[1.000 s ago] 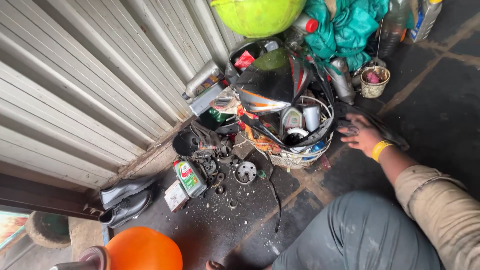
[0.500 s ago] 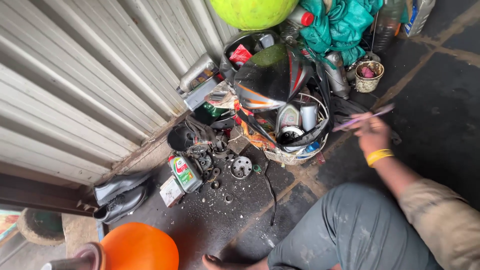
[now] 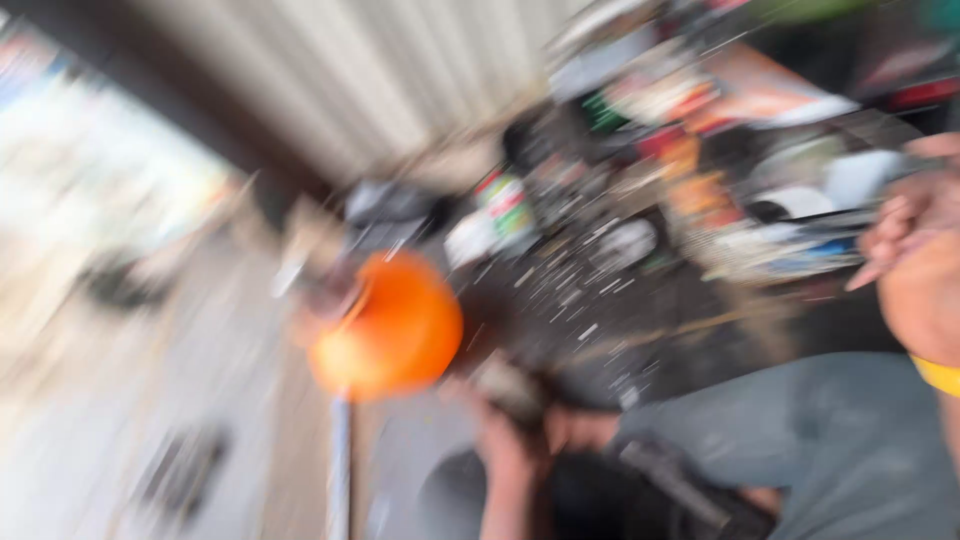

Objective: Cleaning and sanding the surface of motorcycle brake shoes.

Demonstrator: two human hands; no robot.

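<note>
Your right hand is up with fingers loosely bent, maybe empty. Your left hand is near the orange ball; too blurry to tell its grip.

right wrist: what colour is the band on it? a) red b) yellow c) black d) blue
b, a yellow band sits on the wrist just below the right hand at the right edge of the blurred head view, above the grey trouser leg.
</note>
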